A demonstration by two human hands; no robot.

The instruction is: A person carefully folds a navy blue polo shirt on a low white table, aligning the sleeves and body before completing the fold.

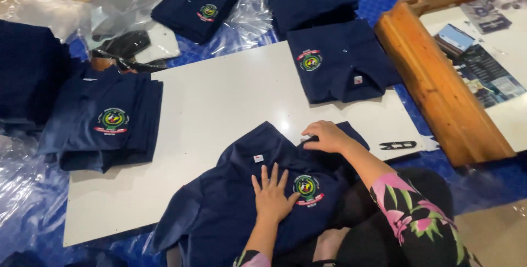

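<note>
A navy polo shirt with a round crest on its chest lies spread over the near edge of a white board. My left hand rests flat on the shirt's chest, fingers apart, just left of the crest. My right hand presses down on the shirt's shoulder near the collar, fingers curled onto the cloth. Both forearms come in from the bottom right in flowered sleeves.
Folded navy polo shirts sit in stacks at the left, the back middle and the back right. Small black thread snips lie by the board's right edge. A wooden-rimmed table stands at the right. Clear plastic sheeting covers the floor.
</note>
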